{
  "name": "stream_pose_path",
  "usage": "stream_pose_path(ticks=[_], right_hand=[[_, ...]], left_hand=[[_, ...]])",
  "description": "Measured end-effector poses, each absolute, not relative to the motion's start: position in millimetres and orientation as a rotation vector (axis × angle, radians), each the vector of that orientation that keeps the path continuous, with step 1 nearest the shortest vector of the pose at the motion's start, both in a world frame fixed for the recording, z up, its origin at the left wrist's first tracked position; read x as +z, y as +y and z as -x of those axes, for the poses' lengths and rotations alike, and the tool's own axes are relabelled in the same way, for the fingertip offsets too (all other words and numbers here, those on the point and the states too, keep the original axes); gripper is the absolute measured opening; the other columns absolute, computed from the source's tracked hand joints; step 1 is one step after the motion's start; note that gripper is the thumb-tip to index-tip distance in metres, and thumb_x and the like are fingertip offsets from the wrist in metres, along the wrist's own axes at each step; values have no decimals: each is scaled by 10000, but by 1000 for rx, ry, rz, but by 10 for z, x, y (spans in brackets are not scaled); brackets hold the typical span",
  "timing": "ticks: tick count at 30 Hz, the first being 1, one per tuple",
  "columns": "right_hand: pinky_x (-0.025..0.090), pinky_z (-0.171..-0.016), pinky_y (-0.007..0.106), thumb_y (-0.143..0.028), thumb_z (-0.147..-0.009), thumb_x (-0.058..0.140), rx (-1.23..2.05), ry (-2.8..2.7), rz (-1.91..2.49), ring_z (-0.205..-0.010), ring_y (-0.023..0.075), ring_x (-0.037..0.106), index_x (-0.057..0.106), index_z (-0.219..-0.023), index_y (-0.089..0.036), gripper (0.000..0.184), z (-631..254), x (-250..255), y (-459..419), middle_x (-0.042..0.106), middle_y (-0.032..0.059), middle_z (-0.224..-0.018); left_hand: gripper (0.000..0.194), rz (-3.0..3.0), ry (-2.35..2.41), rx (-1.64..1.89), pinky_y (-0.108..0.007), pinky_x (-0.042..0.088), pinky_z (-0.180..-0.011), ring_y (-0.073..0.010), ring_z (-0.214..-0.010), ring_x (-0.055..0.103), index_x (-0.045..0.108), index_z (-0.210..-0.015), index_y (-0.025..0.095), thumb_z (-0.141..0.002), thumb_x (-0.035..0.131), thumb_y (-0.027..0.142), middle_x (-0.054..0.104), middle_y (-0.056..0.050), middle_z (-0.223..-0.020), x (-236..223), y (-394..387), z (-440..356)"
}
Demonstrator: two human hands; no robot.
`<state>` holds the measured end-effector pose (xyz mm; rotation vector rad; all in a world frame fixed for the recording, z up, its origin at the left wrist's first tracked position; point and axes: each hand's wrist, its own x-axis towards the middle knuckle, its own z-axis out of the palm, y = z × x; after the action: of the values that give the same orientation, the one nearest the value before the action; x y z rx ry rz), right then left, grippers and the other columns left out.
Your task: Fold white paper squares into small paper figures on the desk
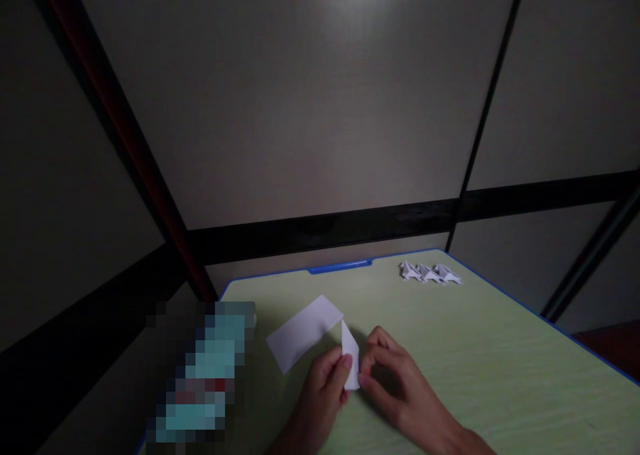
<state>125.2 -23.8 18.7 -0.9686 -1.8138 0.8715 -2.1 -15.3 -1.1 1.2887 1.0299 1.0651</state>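
A small white folded paper [351, 357] with a pointed top stands upright between my hands. My left hand [327, 381] grips its lower left part, the thumb lying across the front. At the paper's lower right edge, the thumb and forefinger of my right hand [393, 375] are pinched together, and the other fingers curl in. Whatever lies between those fingertips is largely hidden. Just behind my left hand, a flat rectangular white sheet [304, 333] rests at a slant on the pale green table [480, 361].
Several small white folded-paper figures [429, 273] sit in a row near the table's back right corner. A blue handle-like piece [341, 267] is set in the back edge. At the left lies a blurred-out turquoise item [213, 361]. Panelled doors [320, 121] rise behind the table.
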Motion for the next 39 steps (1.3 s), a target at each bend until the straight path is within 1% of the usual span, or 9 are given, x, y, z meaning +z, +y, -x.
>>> stream_pose_path(ticks=[4, 7, 11, 15, 21, 26, 29, 33, 39], right_hand=[[367, -538, 228, -210, -705, 481, 1179, -1777, 833, -589, 112, 458, 380, -571, -175, 172, -1240, 132, -259, 432, -12, -646], [364, -515, 217, -242, -650, 556, 1271, -1716, 782, -580, 105, 461, 355, -557, -177, 230, -1234, 84, -266, 441, -10, -658], [359, -522, 214, -170, -563, 625, 1269, -1702, 758, -585, 107, 447, 328, -508, -179, 303, -1231, 103, -275, 455, -15, -630], [358, -512, 209, -122, -560, 608, 1323, -1677, 738, -573, 102, 443, 316, -509, -182, 303, -1223, 165, -288, 464, -20, -618], [369, -493, 205, -148, -590, 569, 1319, -1697, 678, -548, 95, 451, 302, -522, -188, 278, -1210, 150, -283, 440, -25, -609], [355, -541, 218, -136, -531, 611, 1057, -1878, 828, -572, 107, 439, 316, -515, -183, 299, -1224, 101, -277, 457, -28, -594], [346, -557, 219, -125, -533, 604, 974, -1916, 886, -580, 110, 438, 320, -515, -181, 290, -1237, 107, -288, 463, -27, -594], [342, -557, 213, -135, -548, 598, 962, -1916, 861, -588, 109, 446, 330, -521, -180, 273, -1250, 110, -298, 476, -22, -611], [355, -557, 218, -225, -543, 624, 958, -1895, 850, -583, 114, 445, 352, -530, -183, 276, -1246, 49, -284, 469, -22, -602]], left_hand=[[310, -1201, 832, 951, -171, 268, -329, -53, -331, 355, 478, -571, 144, -642, 456, 445, 419, 42, -438, -53, -148, 41], [337, -1188, 726, 869, -177, 296, -346, -61, -364, 389, 505, -579, 126, -602, 505, 463, 458, 11, -498, 8, -161, 50], [358, -1295, 681, 881, -179, 298, -379, -67, -400, 388, 538, -568, 117, -584, 535, 475, 455, 1, -502, 118, -191, 62], [379, -1314, 669, 879, -187, 313, -409, -78, -422, 400, 541, -579, 122, -573, 531, 501, 460, -4, -508, 125, -200, 76], [395, -1337, 662, 876, -186, 310, -427, -75, -421, 399, 506, -557, 121, -565, 530, 515, 429, 16, -469, 57, -172, 73], [368, -1345, 635, 877, -188, 308, -444, -86, -467, 412, 501, -543, 107, -576, 552, 470, 439, 2, -497, 69, -166, 72], [352, -1353, 636, 892, -187, 307, -458, -84, -474, 405, 515, -558, 102, -591, 552, 450, 428, 8, -498, 76, -172, 82], [358, -1358, 623, 886, -184, 312, -444, -74, -443, 400, 524, -577, 106, -608, 528, 463, 457, 4, -503, 56, -176, 91], [385, -1366, 694, 860, -167, 307, -420, -73, -444, 405, 530, -553, 104, -622, 498, 482, 460, 5, -480, 74, -180, 85]])
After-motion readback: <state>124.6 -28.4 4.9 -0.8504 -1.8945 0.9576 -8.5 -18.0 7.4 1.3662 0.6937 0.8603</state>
